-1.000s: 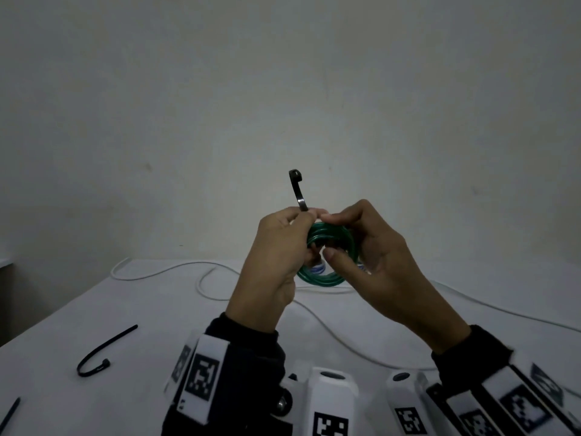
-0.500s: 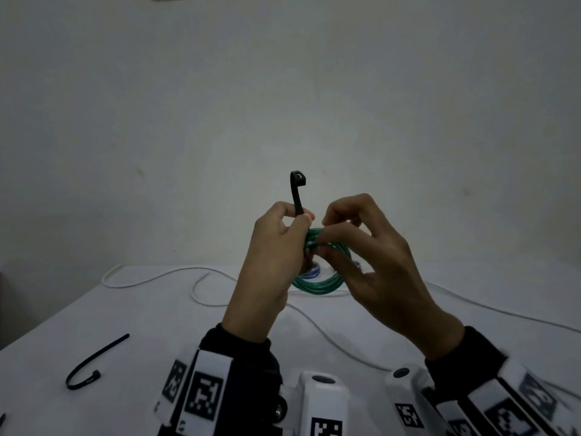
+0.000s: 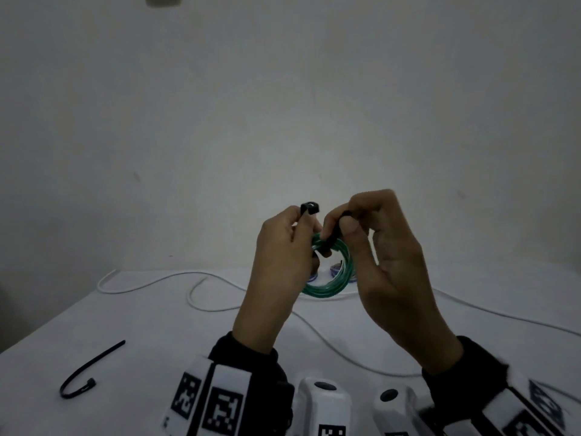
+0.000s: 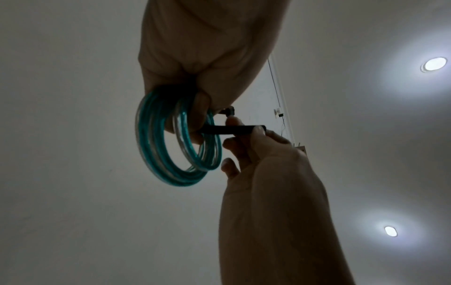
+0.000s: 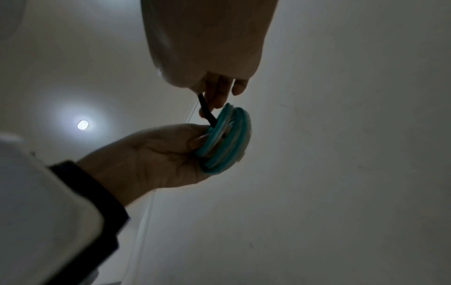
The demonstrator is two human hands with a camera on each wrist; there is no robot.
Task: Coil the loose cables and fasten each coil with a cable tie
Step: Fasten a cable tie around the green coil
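I hold a coil of green cable (image 3: 338,280) up in front of me, above the white table (image 3: 141,325). My left hand (image 3: 301,229) grips the coil's top left and pinches the black cable tie (image 3: 309,208) just below its head. My right hand (image 3: 341,223) pinches the tie's tail, which crosses the coil's strands. In the left wrist view the tie (image 4: 231,130) runs from inside the coil (image 4: 156,154) to the right hand's fingertips (image 4: 258,133). The right wrist view shows the tail (image 5: 207,111) rising from the coil (image 5: 227,138).
A loose white cable (image 3: 201,275) loops over the far table and another stretch (image 3: 345,350) runs under my hands to the right. A spare black cable tie (image 3: 91,369) lies near the left front. The table's left edge slants close by.
The tie's head, which stood high above my left fingers, now sits right at them. My right hand has moved from the coil's rim to pinching the tail, drawn over the coil.
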